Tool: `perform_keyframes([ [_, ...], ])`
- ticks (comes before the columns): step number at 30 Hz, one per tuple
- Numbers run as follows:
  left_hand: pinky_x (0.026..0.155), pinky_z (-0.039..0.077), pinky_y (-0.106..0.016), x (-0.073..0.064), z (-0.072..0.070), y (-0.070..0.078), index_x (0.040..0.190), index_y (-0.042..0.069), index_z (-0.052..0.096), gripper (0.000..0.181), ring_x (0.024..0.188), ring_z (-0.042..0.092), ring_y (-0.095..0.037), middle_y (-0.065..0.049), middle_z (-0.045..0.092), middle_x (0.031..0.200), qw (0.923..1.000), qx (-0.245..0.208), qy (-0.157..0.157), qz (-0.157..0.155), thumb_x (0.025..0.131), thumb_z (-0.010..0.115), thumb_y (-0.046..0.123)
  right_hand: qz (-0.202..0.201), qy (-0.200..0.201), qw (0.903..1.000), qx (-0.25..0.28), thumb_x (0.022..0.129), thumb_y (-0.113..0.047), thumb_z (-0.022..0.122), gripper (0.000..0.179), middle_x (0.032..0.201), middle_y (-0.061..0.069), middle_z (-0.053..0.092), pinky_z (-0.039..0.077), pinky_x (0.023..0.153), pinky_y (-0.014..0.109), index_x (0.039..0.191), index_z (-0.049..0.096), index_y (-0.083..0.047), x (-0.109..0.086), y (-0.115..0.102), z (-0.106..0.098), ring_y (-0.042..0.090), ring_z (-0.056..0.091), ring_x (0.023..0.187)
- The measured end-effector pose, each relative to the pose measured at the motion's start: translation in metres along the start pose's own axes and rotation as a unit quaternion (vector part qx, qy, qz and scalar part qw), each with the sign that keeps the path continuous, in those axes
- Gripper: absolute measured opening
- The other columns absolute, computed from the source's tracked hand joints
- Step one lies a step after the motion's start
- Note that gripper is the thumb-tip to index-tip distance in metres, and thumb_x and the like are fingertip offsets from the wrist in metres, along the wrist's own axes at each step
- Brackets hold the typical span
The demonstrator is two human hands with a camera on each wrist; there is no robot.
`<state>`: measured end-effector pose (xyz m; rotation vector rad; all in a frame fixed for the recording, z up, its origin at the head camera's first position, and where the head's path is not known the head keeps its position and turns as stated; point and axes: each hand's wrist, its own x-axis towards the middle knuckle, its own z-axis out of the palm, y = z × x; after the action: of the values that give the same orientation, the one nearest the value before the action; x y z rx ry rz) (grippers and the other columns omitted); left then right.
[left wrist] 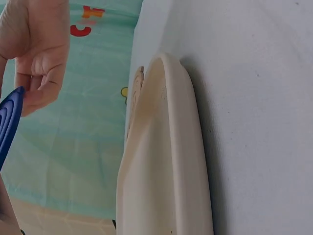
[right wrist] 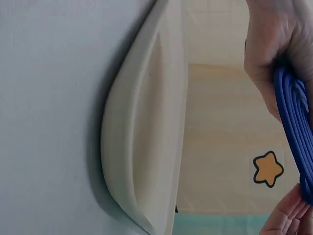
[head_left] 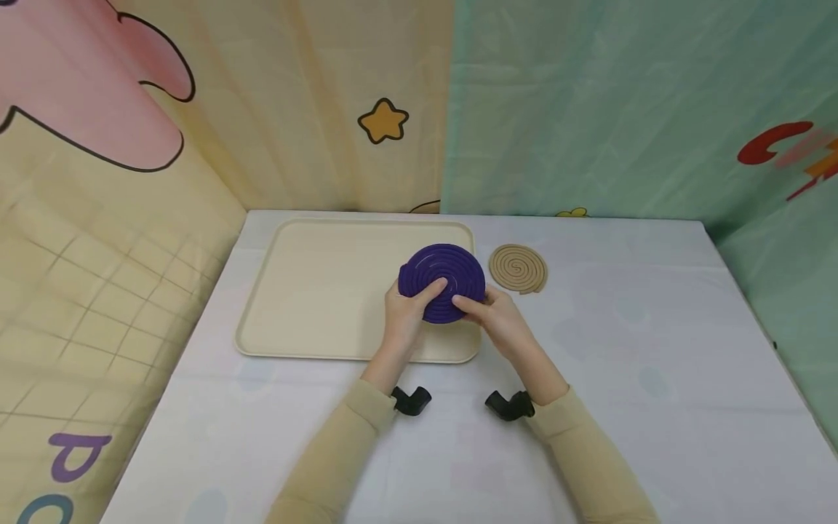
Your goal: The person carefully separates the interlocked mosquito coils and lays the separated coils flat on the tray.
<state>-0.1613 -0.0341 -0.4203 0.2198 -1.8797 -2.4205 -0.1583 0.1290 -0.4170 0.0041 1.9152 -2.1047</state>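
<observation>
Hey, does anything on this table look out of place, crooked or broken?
Nothing stands out. Both hands hold the purple spiral coil over the beige tray; the tan spiral coil lies flat and whole on the table beside it.

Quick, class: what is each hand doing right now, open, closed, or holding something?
Left hand: grips the purple spiral coil at its near-left edge.
Right hand: pinches the same coil at its near-right edge, above the beige tray.

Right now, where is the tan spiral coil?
In the head view, the tan spiral coil lies flat on the table, just right of the tray, untouched.
</observation>
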Motion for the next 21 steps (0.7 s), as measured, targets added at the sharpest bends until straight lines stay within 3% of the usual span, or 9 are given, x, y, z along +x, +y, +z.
perform_keyframes([
  [4, 0.103, 0.050, -0.035, -0.004, -0.008, 0.006, 0.125, 0.006, 0.063, 0.055, 0.115, 0.064, -0.024, -0.011, 0.068, 0.123, 0.9946, 0.100, -0.022, 0.019, 0.077, 0.083, 0.023, -0.059, 0.068, 0.9956, -0.024, 0.091, -0.011, 0.069, 0.018, 0.087, -0.012, 0.064, 0.053, 0.077, 0.017, 0.108, 0.061, -0.006, -0.003, -0.009, -0.012, 0.004, 0.061, 0.082],
  [7, 0.102, 0.051, -0.037, -0.006, -0.011, 0.007, 0.124, 0.007, 0.065, 0.054, 0.114, 0.064, -0.024, -0.011, 0.069, 0.121, 0.9899, 0.133, -0.036, 0.031, 0.076, 0.084, 0.024, -0.097, 0.107, 0.9865, -0.077, 0.088, -0.010, 0.073, 0.019, 0.084, -0.011, 0.060, 0.051, 0.071, 0.015, 0.103, 0.062, -0.006, -0.005, -0.012, -0.015, 0.004, 0.058, 0.079],
  [13, 0.099, 0.053, -0.036, -0.005, -0.014, 0.007, 0.121, 0.006, 0.067, 0.052, 0.110, 0.066, -0.026, -0.013, 0.071, 0.117, 0.9866, 0.150, -0.046, 0.046, 0.075, 0.086, 0.022, -0.146, 0.113, 0.9693, -0.162, 0.085, -0.006, 0.075, 0.026, 0.088, -0.003, 0.056, 0.048, 0.068, 0.012, 0.104, 0.061, 0.003, -0.009, -0.012, -0.012, 0.005, 0.055, 0.079],
  [17, 0.097, 0.054, -0.038, -0.005, -0.018, 0.009, 0.120, 0.007, 0.068, 0.051, 0.109, 0.067, -0.026, -0.013, 0.072, 0.116, 0.9813, 0.178, -0.060, 0.041, 0.075, 0.086, 0.023, -0.145, 0.105, 0.9666, -0.183, 0.085, -0.004, 0.076, 0.024, 0.090, 0.002, 0.059, 0.050, 0.069, 0.012, 0.103, 0.063, 0.004, -0.010, -0.013, -0.010, 0.004, 0.057, 0.078],
  [21, 0.098, 0.053, -0.039, -0.003, -0.021, 0.013, 0.124, 0.005, 0.066, 0.058, 0.113, 0.066, -0.027, -0.013, 0.070, 0.121, 0.9710, 0.221, -0.086, 0.031, 0.075, 0.086, 0.027, -0.136, 0.095, 0.9640, -0.207, 0.086, -0.009, 0.076, 0.023, 0.093, 0.010, 0.065, 0.052, 0.072, 0.013, 0.103, 0.066, 0.003, -0.011, -0.015, -0.011, 0.003, 0.060, 0.079],
])
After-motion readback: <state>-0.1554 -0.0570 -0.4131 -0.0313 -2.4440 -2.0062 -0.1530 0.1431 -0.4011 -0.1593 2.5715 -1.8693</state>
